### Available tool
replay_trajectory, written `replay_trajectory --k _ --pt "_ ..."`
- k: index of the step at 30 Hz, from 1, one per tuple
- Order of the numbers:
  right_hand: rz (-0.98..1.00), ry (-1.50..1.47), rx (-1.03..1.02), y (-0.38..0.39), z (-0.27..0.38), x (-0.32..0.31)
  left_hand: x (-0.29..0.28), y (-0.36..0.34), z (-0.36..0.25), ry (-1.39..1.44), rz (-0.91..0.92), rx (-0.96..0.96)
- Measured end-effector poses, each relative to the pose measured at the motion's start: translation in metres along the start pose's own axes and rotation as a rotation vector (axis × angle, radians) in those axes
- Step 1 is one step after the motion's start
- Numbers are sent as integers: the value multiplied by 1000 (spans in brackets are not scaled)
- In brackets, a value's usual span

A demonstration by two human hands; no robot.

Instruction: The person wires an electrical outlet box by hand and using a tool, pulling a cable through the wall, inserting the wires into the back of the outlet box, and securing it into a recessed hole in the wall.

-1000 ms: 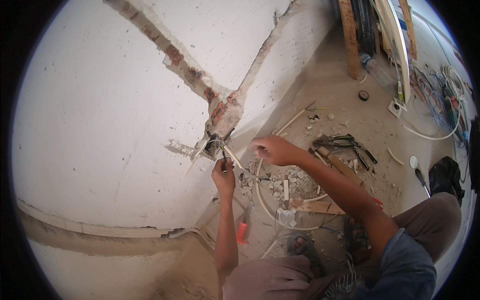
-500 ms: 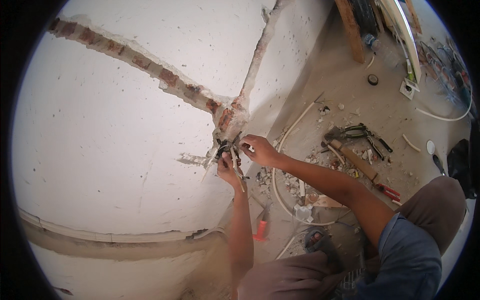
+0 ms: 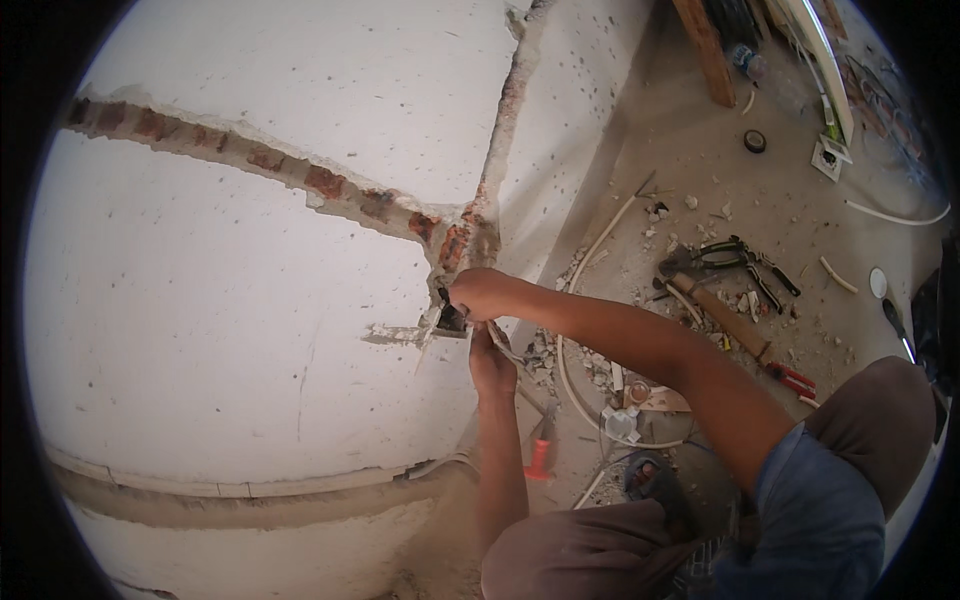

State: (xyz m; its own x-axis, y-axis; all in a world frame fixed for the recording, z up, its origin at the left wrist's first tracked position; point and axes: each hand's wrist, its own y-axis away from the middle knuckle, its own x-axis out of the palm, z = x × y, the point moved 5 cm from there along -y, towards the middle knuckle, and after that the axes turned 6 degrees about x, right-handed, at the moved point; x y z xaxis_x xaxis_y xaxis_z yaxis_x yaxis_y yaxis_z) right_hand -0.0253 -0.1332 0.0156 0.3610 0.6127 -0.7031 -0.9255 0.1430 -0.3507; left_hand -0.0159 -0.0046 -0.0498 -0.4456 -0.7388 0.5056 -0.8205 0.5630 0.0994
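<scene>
A dark recessed box with cables sits in the white wall where chased channels with exposed brick meet. My right hand is over the box's top and right part, its fingers curled in at the opening; what they grip is hidden. Just below, my left hand is raised with its fingers closed at the cables hanging out of the box, partly hidden by my right hand.
On the dusty floor lie rubble, pale conduit, a hammer, green-handled pliers, red-handled pliers, black tape and a red-handled tool. Timber, a bottle and cable coils are at the upper right.
My right hand has moved left onto the box, covering part of it. My left hand has shifted right and slightly down with the cables. The view has turned slightly.
</scene>
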Motion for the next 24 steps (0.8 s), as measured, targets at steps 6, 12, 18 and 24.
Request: replay_trajectory --k 6,12,18,24 --pt "-237 -15 175 5 -3 7 -9 -2 17 46 -91 -80" --pt "-323 97 283 -4 7 7 -1 9 6 -150 -98 -6" --pt "-345 -41 176 9 -3 -21 -2 0 -25 112 16 -355" --pt "-623 -424 321 67 -55 -25 2 -11 -39 672 -58 -459"
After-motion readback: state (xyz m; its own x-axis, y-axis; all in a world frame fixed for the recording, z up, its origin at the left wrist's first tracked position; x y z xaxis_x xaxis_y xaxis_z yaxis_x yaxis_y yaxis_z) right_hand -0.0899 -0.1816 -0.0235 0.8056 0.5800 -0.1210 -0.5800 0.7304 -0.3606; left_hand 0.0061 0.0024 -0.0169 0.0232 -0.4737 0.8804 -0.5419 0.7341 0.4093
